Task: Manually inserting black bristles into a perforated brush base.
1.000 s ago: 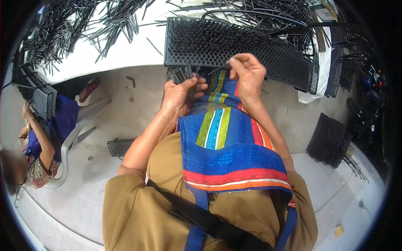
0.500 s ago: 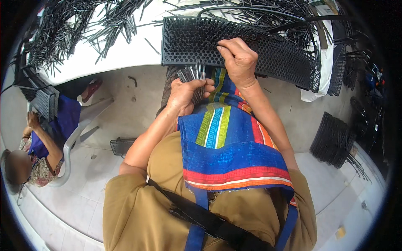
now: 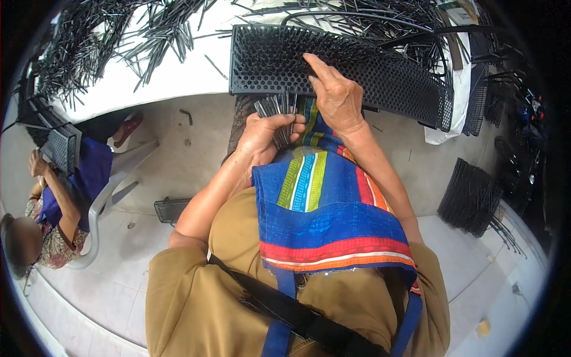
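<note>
My left hand (image 3: 264, 134) is closed around a bundle of thin black plastic strips (image 3: 277, 107) that fan out above the fingers. The bundle sits just below the near edge of a long black perforated panel (image 3: 392, 83). Rows of round holes cover the panel. Many short dark pieces stand up densely across its far and left parts. Over the panel's middle, my right hand (image 3: 340, 98) has its index finger stretched out over the standing pieces and its thumb apart. I see nothing between the two. The other fingers are curled under and partly hidden.
Loose black strips (image 3: 169, 35) lie heaped on the white table cover (image 3: 143, 80). A person (image 3: 56, 220) sits at the far left with another black panel. A stack of black mesh pieces (image 3: 470, 199) rests at the right, and a small black basket (image 3: 172, 209) stands on the floor.
My right thumb and index finger have parted from a pinch, and the index finger now points out over the panel. My left hand stays nearly still with its bundle.
</note>
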The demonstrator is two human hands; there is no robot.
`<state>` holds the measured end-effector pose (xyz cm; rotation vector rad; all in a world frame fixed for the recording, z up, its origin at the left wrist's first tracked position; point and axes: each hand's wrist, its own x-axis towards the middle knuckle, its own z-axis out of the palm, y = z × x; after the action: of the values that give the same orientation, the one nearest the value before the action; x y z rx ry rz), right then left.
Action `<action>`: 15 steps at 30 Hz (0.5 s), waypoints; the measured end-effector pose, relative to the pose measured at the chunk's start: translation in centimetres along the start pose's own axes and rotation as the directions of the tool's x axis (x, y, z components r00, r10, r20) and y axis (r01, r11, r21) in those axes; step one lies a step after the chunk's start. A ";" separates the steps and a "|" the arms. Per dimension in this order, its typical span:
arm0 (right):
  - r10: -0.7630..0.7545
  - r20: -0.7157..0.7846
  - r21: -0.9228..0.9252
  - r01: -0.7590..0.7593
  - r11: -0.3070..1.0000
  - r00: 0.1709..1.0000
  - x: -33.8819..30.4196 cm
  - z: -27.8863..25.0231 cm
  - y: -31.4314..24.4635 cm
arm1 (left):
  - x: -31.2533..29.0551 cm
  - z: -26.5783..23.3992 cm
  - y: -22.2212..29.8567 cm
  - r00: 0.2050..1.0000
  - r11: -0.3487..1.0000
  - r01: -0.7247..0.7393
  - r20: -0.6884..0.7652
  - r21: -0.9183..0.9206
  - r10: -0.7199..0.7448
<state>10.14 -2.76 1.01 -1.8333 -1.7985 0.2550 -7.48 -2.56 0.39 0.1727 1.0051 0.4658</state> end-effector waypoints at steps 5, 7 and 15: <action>0.085 0.070 -0.040 -0.083 0.996 0.994 0.3 -0.5 -0.5 | 0.1 -0.1 0.2 0.999 0.999 0.032 0.030 -0.009 -0.032; 0.080 0.049 -0.003 -0.080 0.997 0.996 0.2 -0.3 0.1 | 0.0 0.1 0.1 0.999 0.999 0.032 0.045 -0.007 -0.032; -0.063 -0.048 -0.033 0.061 0.998 0.997 -0.5 0.4 0.1 | 0.2 0.2 0.2 0.998 0.998 0.067 0.010 -0.019 -0.067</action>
<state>10.01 -3.13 0.49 -1.7863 -1.8320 0.1580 -7.23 -2.31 0.42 0.1239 0.9941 0.4132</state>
